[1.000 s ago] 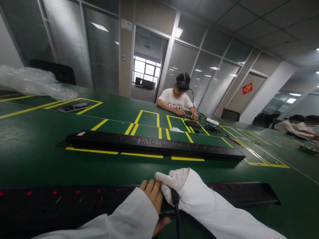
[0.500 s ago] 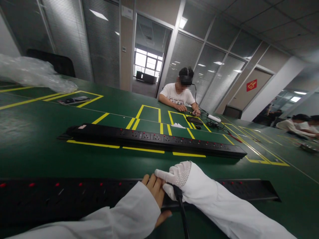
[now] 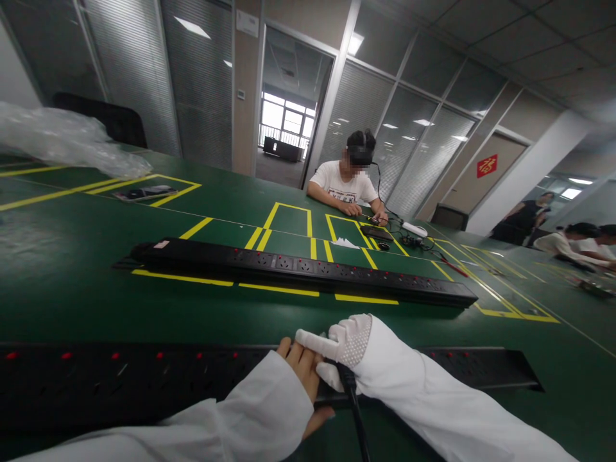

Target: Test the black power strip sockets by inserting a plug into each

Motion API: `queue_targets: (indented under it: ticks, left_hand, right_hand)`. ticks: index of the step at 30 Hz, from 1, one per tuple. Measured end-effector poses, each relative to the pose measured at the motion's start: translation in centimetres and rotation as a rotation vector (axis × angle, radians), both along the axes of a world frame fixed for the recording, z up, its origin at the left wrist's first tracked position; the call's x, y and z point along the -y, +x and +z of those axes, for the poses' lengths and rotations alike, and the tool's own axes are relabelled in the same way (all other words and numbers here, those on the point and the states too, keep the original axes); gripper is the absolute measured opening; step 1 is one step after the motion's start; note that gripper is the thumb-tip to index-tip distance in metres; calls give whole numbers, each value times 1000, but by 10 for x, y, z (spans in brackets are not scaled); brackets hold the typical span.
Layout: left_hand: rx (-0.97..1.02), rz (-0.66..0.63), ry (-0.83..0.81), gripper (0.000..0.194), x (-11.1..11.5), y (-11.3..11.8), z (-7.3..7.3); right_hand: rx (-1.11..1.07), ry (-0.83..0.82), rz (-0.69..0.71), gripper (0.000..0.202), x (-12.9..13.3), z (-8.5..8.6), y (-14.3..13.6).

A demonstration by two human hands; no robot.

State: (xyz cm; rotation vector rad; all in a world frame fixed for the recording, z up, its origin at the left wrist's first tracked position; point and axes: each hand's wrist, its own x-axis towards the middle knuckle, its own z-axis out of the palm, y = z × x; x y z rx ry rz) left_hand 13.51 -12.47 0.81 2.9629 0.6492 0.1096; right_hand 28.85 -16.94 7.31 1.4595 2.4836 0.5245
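- Office room with blind-covered glass partitions point(image 3: 202, 96) and an open doorway behind the worktop's far edge.
- Green worktop point(image 3: 231, 192), marked with yellow tape lines, stretching out of view at both sides.
- Near power strip point(image 3: 144, 385), long and black with red dots, lying lengthwise toward the worktop's near edge.
- Far power strip point(image 3: 303, 269), also black, lying slightly slanted between the near one and the far edge.
- Seated person point(image 3: 344, 183) in a white shirt at the far edge, hands near small items and wires.
- Clear plastic wrap point(image 3: 62, 141) heaped toward the far left corner.
- Left hand point(image 3: 303, 369) clasping the near power strip, fingers together on top, thumb by its near side.
- Right hand point(image 3: 344, 343), in a white dotted glove, curled around a black cable point(image 3: 356, 410); its extended index finger touches the left fingers.
- Phone-like item point(image 3: 149, 192) beyond the far power strip, toward the left.
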Motion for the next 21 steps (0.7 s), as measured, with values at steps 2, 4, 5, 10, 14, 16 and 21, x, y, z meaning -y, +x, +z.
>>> queue_targets:
  ticks: [2, 4, 5, 10, 14, 16, 21]
  left_hand:
    - [-13, 24, 4, 77, 1, 1, -3]
    - [-16, 45, -1, 83, 2, 0, -5]
    - [-12, 49, 0, 83, 3, 0, -6]
    - [24, 32, 37, 84, 3, -3, -6]
    - [49, 22, 56, 86, 3, -4, -4]
    - [64, 19, 58, 85, 2, -4, -3]
    - [65, 6, 47, 86, 1, -4, -1]
  right_hand:
    - [34, 67, -41, 57, 9, 0, -6]
    - [47, 146, -62, 53, 17, -3, -12]
    - [45, 185, -61, 52, 20, -6, -14]
    - [-1, 338, -39, 56, 23, -24, -11]
    - [12, 215, -53, 62, 19, -17, -8]
    - [41, 141, -84, 63, 18, -13, -9]
    - [17, 221, -162, 60, 23, -21, -13]
